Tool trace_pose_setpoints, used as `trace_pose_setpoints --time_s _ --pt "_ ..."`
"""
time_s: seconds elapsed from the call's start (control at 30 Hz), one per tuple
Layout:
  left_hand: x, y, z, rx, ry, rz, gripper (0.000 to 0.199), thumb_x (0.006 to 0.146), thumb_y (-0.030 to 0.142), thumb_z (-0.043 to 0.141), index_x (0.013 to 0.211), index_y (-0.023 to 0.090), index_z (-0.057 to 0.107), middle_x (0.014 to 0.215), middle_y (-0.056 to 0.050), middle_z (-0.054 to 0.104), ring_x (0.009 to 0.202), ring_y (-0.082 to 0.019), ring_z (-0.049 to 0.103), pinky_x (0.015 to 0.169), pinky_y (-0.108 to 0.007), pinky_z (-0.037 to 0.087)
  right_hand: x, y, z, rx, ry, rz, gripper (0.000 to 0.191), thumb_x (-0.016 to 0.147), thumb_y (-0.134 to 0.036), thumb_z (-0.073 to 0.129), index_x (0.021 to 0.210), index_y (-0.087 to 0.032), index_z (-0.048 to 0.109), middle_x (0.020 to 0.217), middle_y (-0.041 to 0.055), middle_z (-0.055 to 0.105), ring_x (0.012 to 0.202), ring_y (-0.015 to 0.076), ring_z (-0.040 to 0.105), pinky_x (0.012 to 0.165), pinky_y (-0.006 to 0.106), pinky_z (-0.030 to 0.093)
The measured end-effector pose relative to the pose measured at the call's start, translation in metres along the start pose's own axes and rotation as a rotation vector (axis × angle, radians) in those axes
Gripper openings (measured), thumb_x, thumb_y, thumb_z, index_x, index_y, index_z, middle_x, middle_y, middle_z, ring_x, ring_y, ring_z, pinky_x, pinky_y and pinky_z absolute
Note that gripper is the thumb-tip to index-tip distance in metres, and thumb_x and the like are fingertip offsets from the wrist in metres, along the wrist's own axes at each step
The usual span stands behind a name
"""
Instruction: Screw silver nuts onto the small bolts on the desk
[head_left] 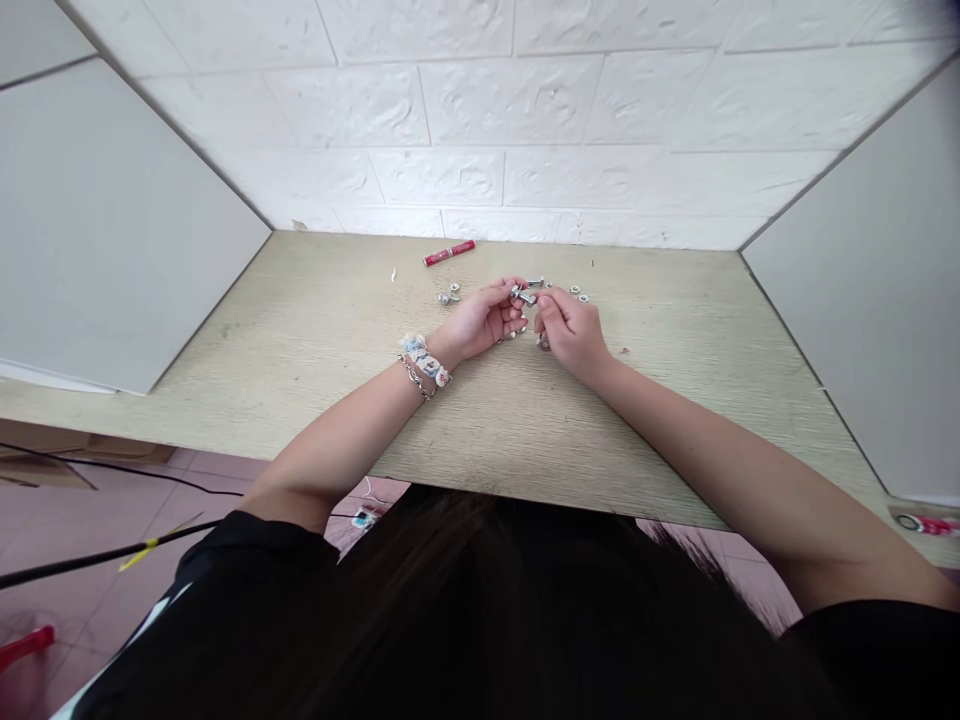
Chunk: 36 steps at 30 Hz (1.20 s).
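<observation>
Between my hands, just above the table, is a small metal bolt (528, 298); a nut seems to sit at its left end. My left hand (484, 320), with a scrunchie and a chain at the wrist, pinches the left end between thumb and index finger, the other fingers loosely curled. The fingers of my right hand (574, 330) are closed at the right end. Behind the hands lies another bolt (535, 282). Two loose nuts, one a front nut (583, 298), rest right of it. Metal parts near my fingertips are partly hidden.
A red pen-like tube (449, 252) lies near the white brick wall (465, 100). Left of my hands are a nut (455, 287) and a bolt with a nut (447, 299). Grey panels (127, 220) bound the wooden table (315, 330) at both sides. Cables (112, 562) run below its front edge.
</observation>
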<state>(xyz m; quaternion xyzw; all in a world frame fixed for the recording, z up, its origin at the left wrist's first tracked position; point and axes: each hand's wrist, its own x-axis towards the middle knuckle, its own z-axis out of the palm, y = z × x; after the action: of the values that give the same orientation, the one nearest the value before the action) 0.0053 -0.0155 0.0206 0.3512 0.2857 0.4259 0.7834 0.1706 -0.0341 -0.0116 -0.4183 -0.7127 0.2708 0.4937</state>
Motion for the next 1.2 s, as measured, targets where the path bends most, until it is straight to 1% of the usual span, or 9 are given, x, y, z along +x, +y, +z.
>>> trace_pose_setpoints --time_s 0.07,0.13,0.3,0.43,0.53,0.67,0.9,1.0,1.2 --pt "0.000 0.000 0.000 0.007 -0.001 0.001 0.020 0.100 0.016 0.043 0.088 0.015 0.059 0.063 0.002 0.055 0.056 -0.007 0.057 0.062 -0.018 0.052 0.000 0.000 -0.001 0.018 -0.010 0.010 0.052 0.098 -0.065 0.037 0.088 -0.021 0.061 0.060 -0.0029 0.057 0.050 0.0100 0.051 0.052 0.026 0.042" --pt "0.000 0.000 0.000 0.005 -0.001 0.004 0.020 0.100 0.016 0.043 0.088 0.015 0.060 0.063 0.002 0.055 0.056 -0.008 0.057 0.062 -0.019 0.052 -0.001 0.000 -0.001 0.010 -0.005 0.006 0.051 0.097 -0.066 0.038 0.087 -0.021 0.060 0.060 -0.0029 0.056 0.051 0.0101 0.051 0.052 0.026 0.041" --pt "0.000 0.001 0.001 -0.021 -0.004 0.015 0.023 0.100 0.015 0.040 0.088 0.014 0.059 0.063 0.002 0.055 0.057 -0.007 0.058 0.063 -0.019 0.052 0.000 -0.005 0.002 -0.042 0.062 -0.003 0.031 0.092 -0.054 0.056 0.098 -0.023 0.057 0.057 -0.0070 0.052 0.047 0.0097 0.046 0.052 0.027 0.039" --pt "0.000 0.000 0.001 -0.009 0.013 0.011 0.018 0.099 0.016 0.045 0.088 0.015 0.059 0.064 0.003 0.055 0.059 -0.007 0.059 0.064 -0.018 0.052 0.000 -0.007 0.002 -0.065 0.073 -0.020 0.028 0.087 -0.047 0.063 0.099 -0.023 0.057 0.058 -0.0074 0.054 0.051 0.0104 0.051 0.056 0.027 0.041" --pt "0.000 0.000 0.001 -0.003 0.010 0.004 0.016 0.099 0.018 0.047 0.088 0.015 0.059 0.064 0.003 0.055 0.058 -0.007 0.058 0.066 -0.019 0.053 0.000 -0.008 0.000 -0.075 0.041 -0.014 0.033 0.092 -0.054 0.054 0.087 -0.022 0.059 0.057 -0.0051 0.054 0.050 0.0104 0.049 0.054 0.027 0.039" --pt "0.000 0.000 0.000 -0.002 -0.010 -0.010 0.017 0.100 0.019 0.046 0.089 0.015 0.059 0.064 0.003 0.056 0.057 -0.007 0.058 0.065 -0.019 0.053 0.000 -0.010 -0.002 -0.088 0.019 -0.021 0.051 0.097 -0.061 0.039 0.067 -0.021 0.051 0.051 -0.0028 0.048 0.049 0.0111 0.048 0.052 0.028 0.035" --pt "-0.001 0.001 0.002 -0.001 0.005 -0.016 0.016 0.099 0.020 0.048 0.089 0.015 0.059 0.064 0.003 0.056 0.058 -0.007 0.059 0.064 -0.018 0.052 0.000 -0.007 0.002 -0.067 0.075 -0.012 0.016 0.087 -0.034 0.058 0.085 -0.024 0.046 0.053 -0.0089 0.046 0.048 0.0096 0.044 0.055 0.026 0.037" --pt "-0.002 0.001 0.003 0.001 0.009 -0.017 0.014 0.099 0.020 0.050 0.089 0.015 0.059 0.064 0.003 0.056 0.059 -0.007 0.059 0.064 -0.018 0.052 0.000 -0.005 0.003 -0.058 0.084 -0.009 0.015 0.085 -0.028 0.057 0.091 -0.024 0.045 0.055 -0.0097 0.047 0.050 0.0097 0.045 0.057 0.026 0.039" --pt "-0.001 0.000 0.002 0.017 -0.022 -0.016 0.014 0.098 0.019 0.050 0.089 0.015 0.060 0.066 0.003 0.057 0.058 -0.007 0.058 0.064 -0.019 0.052 0.001 -0.005 0.002 -0.050 0.079 0.001 0.016 0.086 -0.028 0.056 0.098 -0.024 0.047 0.059 -0.0093 0.048 0.052 0.0102 0.048 0.058 0.027 0.041"
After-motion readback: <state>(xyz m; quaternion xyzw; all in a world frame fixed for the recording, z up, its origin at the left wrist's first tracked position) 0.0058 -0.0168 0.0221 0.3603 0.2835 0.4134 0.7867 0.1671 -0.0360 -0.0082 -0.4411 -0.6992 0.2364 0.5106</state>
